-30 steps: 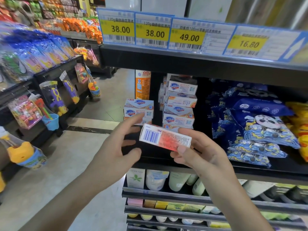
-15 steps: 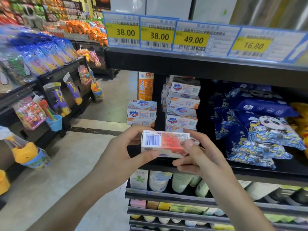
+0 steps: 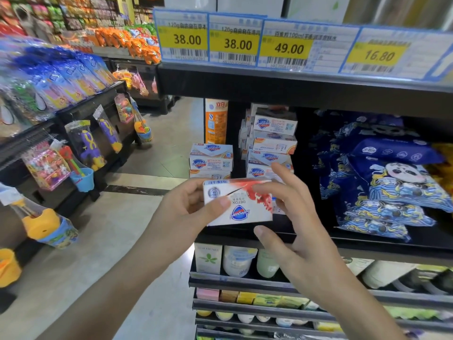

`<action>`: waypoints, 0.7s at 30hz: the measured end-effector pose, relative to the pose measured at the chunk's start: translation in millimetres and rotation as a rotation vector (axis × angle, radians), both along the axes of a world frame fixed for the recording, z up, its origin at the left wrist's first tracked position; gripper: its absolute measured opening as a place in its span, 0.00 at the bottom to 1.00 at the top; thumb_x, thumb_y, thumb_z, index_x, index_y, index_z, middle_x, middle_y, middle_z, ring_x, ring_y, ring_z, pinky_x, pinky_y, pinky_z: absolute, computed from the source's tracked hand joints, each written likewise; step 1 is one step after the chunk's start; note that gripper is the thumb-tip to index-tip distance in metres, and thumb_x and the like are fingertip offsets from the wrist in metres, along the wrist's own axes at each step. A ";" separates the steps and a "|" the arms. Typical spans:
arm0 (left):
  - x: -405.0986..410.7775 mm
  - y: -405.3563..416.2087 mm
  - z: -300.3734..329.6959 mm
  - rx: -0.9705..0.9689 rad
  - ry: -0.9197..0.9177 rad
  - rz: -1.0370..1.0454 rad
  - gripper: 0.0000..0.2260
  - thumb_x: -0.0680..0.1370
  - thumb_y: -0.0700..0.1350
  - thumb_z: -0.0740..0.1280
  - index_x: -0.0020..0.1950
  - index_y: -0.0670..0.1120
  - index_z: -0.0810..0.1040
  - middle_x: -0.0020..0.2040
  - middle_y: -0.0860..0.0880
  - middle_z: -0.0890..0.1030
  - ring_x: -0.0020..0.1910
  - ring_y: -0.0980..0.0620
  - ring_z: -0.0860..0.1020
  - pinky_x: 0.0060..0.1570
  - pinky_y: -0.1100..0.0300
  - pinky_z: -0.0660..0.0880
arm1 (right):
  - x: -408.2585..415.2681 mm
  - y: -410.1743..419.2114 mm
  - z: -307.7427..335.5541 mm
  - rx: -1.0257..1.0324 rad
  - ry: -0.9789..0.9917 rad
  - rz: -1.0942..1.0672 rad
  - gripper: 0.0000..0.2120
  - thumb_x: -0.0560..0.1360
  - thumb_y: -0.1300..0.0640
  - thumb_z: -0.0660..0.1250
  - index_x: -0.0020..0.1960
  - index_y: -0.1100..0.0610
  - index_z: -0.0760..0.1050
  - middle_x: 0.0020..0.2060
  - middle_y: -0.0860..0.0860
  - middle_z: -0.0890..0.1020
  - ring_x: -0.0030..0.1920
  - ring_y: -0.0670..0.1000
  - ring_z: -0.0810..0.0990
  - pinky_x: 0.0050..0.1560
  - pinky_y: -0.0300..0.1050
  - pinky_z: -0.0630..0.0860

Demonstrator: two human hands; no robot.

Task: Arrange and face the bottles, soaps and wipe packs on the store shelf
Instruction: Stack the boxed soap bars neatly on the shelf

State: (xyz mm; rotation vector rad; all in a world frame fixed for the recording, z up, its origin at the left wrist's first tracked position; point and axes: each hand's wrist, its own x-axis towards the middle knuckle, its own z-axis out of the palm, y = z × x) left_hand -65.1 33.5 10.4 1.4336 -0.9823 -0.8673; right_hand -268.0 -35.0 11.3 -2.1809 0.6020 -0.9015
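A white soap box (image 3: pixel 239 204) with red splashes, its logo upside down, is held before the shelf (image 3: pixel 367 244); left hand (image 3: pixel 182 215) fingers grip it, right hand (image 3: pixel 297 231) fingers touch its end. Behind it sit stacked soap boxes (image 3: pixel 272 141).

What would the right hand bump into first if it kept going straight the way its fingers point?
Probably the taller stack of soap boxes on the shelf: the right hand points up and inward, fingertips already near its lower boxes, beside the held soap box. Depth is hard to judge.
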 end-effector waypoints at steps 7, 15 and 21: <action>3.6 -0.8 3.0 0.090 0.005 -0.008 0.12 0.79 0.51 0.70 0.62 0.54 0.81 0.52 0.53 0.88 0.54 0.51 0.86 0.59 0.45 0.80 | -1.7 -5.0 -3.7 0.055 -0.030 0.025 0.23 0.76 0.69 0.72 0.61 0.44 0.79 0.78 0.35 0.60 0.78 0.40 0.62 0.72 0.42 0.69; 1.5 -1.6 8.5 0.143 0.002 -0.034 0.20 0.73 0.62 0.67 0.62 0.56 0.81 0.48 0.51 0.88 0.41 0.56 0.83 0.42 0.57 0.76 | 2.5 -8.9 -11.4 0.314 -0.233 0.051 0.15 0.73 0.60 0.74 0.55 0.44 0.84 0.70 0.36 0.72 0.67 0.47 0.79 0.60 0.46 0.80; 3.1 2.3 4.1 0.087 -0.032 -0.077 0.32 0.66 0.72 0.71 0.67 0.64 0.73 0.59 0.60 0.84 0.58 0.57 0.83 0.54 0.58 0.81 | 3.2 -13.8 -16.9 0.429 -0.338 0.042 0.15 0.71 0.60 0.74 0.56 0.49 0.85 0.65 0.44 0.78 0.60 0.54 0.83 0.58 0.44 0.81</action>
